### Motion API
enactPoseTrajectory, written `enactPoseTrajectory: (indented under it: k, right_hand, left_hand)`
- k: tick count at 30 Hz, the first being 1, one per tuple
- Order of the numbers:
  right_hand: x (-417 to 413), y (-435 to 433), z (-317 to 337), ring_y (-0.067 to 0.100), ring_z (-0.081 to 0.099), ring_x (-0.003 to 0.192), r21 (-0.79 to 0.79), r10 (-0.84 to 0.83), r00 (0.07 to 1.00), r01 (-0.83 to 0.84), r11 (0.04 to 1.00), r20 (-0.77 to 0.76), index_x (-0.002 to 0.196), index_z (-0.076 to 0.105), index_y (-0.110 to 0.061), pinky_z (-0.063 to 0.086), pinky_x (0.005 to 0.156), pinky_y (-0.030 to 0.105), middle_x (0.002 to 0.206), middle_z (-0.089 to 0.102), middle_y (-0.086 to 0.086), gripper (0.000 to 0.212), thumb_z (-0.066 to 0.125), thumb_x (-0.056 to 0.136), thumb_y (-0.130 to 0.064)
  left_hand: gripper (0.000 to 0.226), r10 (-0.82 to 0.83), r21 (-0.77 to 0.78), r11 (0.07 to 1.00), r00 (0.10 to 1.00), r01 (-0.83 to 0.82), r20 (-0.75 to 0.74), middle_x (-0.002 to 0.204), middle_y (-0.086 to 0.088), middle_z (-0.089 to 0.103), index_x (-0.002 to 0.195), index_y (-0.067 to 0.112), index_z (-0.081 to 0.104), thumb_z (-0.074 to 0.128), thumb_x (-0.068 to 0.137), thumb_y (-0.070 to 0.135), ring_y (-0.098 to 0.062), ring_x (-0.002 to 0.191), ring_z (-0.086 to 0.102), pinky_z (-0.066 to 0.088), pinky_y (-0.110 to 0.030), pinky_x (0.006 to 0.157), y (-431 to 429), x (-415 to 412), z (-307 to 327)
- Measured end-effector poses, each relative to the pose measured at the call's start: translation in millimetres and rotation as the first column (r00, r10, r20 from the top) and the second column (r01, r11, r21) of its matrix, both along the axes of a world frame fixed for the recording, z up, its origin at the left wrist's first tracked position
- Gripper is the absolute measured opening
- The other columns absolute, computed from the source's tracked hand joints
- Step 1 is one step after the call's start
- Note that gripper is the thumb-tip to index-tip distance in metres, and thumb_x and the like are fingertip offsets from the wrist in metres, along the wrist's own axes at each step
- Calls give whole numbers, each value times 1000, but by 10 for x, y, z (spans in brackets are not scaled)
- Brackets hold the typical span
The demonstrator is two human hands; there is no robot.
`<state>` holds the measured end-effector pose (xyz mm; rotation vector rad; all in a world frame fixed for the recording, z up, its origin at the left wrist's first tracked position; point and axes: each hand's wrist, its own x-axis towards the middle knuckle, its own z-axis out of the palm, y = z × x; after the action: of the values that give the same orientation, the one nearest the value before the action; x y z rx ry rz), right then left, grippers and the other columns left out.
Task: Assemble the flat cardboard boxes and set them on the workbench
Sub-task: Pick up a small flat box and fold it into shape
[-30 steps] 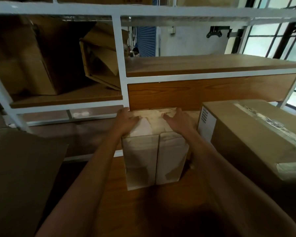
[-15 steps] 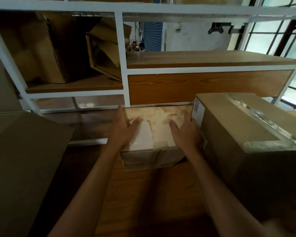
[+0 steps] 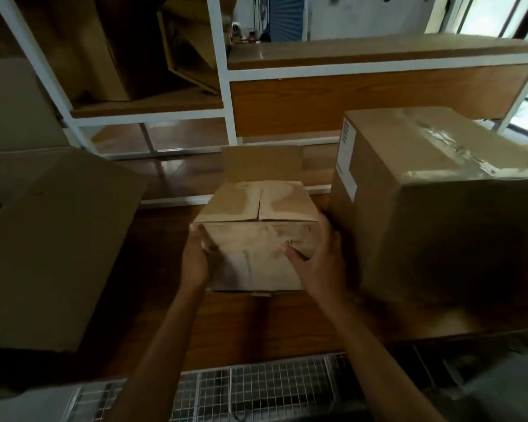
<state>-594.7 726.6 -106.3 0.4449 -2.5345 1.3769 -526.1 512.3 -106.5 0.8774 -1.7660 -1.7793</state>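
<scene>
The small box stands on the workbench between a big box and a taped box, its top seam running away from the person, far flap upright. Left hand and right hand clasp its sides, thumbs on the near face; fingers hidden, right hand blurred

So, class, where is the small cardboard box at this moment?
The small cardboard box stands centre frame in the head view on the wooden workbench, held between the left hand and right hand, with the large taped box close on its right.
</scene>
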Motion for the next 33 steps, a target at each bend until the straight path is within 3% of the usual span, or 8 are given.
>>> enactPoseTrajectory:
  k: [4, 7, 10, 12, 15, 19, 25, 33]
  right_hand:
    - [152, -15, -366, 30, 52, 119, 52, 58, 986, -67, 996, 157, 145, 24, -31, 47, 75, 29, 142, 35, 12, 86, 77, 78, -43]
    - [262, -42, -546, 30, 55, 110, 80, 80, 981, -96, 992, 178, 145, 20, -34, 50, 68, 29, 141, 33, 14, 84, 67, 81, -59]
    - [236, -119, -520, 33, 47, 124, 116, -35, 990, 19, 993, 139, 138, 34, -33, 49, 92, 45, 146, 31, 12, 74, 45, 80, -77]
    - [143, -187, -435, 33, 31, 139, 207, -149, 988, 152, 967, -30, 119, 54, -25, 25, 113, 53, 153, 30, 11, 56, 44, 84, -68]
    - [-54, -339, -272, 28, 19, 148, 312, -84, 994, 101, 945, -70, 102, 62, -23, 6, 119, 55, 154, 34, 6, 25, 52, 90, -43]
    - [-388, -551, -121, 23, 42, 128, 423, 64, 998, -52, 905, -14, 105, 58, -25, 36, 107, 46, 133, 46, 0, 23, 55, 90, -41]
    - [-940, -847, 14, 27, 35, 132, 562, 114, 991, -135, 816, 72, 125, 52, -26, 37, 105, 46, 140, 41, 3, 43, 53, 90, -50]
    - [-1552, -1202, 20, 29, 33, 137, 578, 95, 995, -92, 811, 26, 137, 47, -22, 39, 105, 46, 150, 37, 7, 54, 54, 91, -48]
  left_hand:
    - [62, -65, 115, 992, 996, 57, 64, 134, -9, 57, 126, 31, 59, 42, 85, 74, -27, 122, 54, 46, -53, 103, 99, 211, -317]
    - [87, -72, 135, 989, 989, 54, 131, 133, -10, 56, 135, 24, 52, 60, 68, 80, -29, 116, 57, 49, -54, 97, 85, 269, -477]
    - [65, -33, 67, 997, 990, 24, 134, 127, -5, 58, 131, 17, 52, 62, 83, 60, -30, 119, 56, 50, -45, 94, 94, 237, -389]
    - [34, -41, -157, 986, 991, 62, 129, 114, 4, 57, 126, 20, 51, 57, 96, 36, -23, 113, 57, 48, -34, 84, 96, 201, -283]
    - [36, -14, -636, 749, 964, 185, 265, 121, 1, 56, 128, 13, 53, 55, 95, 27, -20, 112, 54, 48, -35, 87, -46, 66, -195]
    - [45, -33, -799, 433, 894, 417, 448, 130, -1, 54, 124, 23, 55, 39, 86, 42, -20, 124, 47, 42, -40, 102, -297, -301, -189]
    - [27, -152, -776, 349, 849, 526, 507, 116, 5, 55, 107, 34, 49, 37, 89, 49, -11, 103, 52, 49, -37, 89, -474, -831, -87]
    - [57, -151, -771, 295, 824, 565, 546, 154, -8, 27, 145, 28, 27, 35, 94, 55, -29, 140, 32, 40, -52, 106, -767, -1524, 53]
